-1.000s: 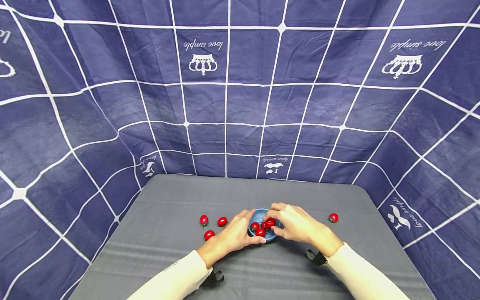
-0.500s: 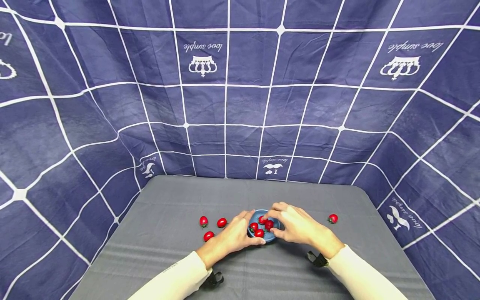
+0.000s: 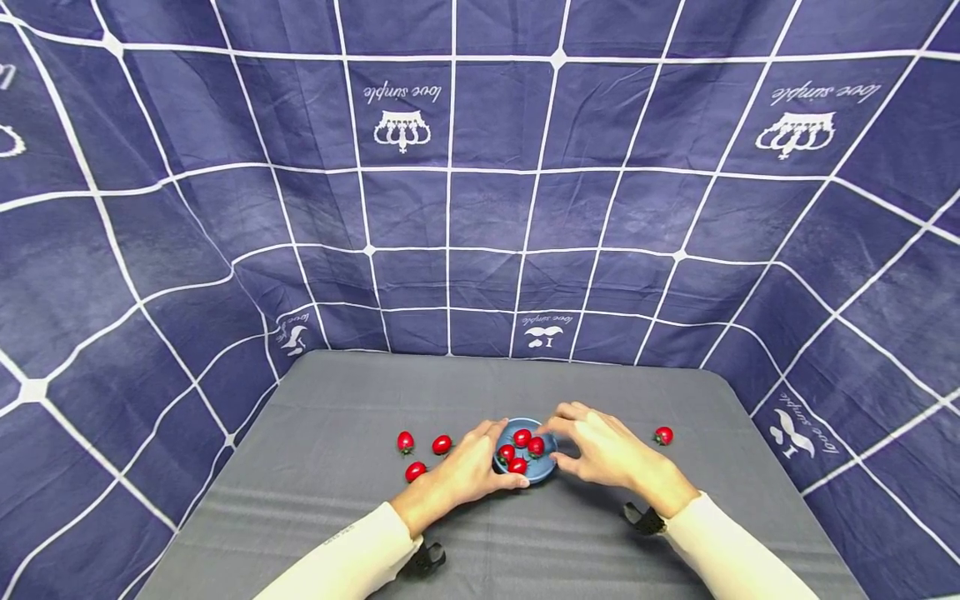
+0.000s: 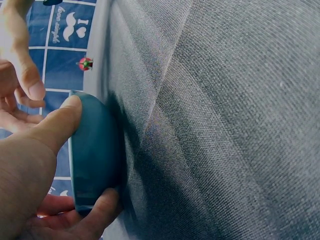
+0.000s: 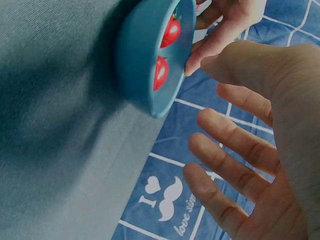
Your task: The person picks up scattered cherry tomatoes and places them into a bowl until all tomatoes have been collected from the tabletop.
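A small blue bowl (image 3: 542, 472) stands on the grey table, with several red cherry tomatoes (image 3: 517, 467) lying inside. My left hand (image 3: 471, 465) grips the bowl from its left side. In the left wrist view the thumb (image 4: 70, 107) presses the rim, while fingertips (image 4: 106, 202) hold the opposite side. Just right of the bowl hovers my right hand (image 3: 603, 446), thumb and fingers apart with nothing between them. Seen from the right wrist, its fingers (image 5: 240, 145) are spread beside the bowl wall (image 5: 132, 60), and two tomatoes show inside.
Three cherry tomatoes lie left of the left hand, one of them (image 3: 406, 442) farthest left. A single tomato (image 3: 663, 436) sits on the right part of the grey table (image 3: 360, 392). A blue cloth with white lines (image 3: 491, 208) surrounds the table at the back and sides.
A second ago my right hand held a tomato over the bowl. That tomato now lies in the bowl, released, and the right hand has drawn slightly right. The left hand keeps its grip.
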`<state>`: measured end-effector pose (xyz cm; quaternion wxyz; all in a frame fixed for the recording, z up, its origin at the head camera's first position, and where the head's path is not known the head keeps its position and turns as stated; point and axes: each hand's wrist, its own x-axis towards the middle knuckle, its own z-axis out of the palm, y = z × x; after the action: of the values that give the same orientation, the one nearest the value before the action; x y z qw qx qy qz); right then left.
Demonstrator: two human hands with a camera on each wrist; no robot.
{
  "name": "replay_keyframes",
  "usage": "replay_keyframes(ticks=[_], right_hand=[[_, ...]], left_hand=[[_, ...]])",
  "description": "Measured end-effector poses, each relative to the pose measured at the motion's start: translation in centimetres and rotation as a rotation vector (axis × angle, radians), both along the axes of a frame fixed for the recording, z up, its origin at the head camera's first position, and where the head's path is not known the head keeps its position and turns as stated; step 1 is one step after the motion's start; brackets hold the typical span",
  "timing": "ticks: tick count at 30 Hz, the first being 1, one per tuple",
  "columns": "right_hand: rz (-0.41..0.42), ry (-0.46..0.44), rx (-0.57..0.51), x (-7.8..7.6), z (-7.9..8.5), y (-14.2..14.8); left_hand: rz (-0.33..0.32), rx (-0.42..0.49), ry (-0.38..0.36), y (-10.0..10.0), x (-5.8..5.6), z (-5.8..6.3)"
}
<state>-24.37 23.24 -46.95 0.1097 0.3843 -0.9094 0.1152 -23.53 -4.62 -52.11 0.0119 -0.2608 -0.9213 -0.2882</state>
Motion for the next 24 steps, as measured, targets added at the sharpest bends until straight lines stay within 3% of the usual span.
replay_keyframes(ticks=[24], right_hand=[[-0.177, 0.016, -0.060, -2.0, -2.0, 5.9]], left_hand=[[0.021, 0.016, 0.000, 0.0, 0.1, -0.2]])
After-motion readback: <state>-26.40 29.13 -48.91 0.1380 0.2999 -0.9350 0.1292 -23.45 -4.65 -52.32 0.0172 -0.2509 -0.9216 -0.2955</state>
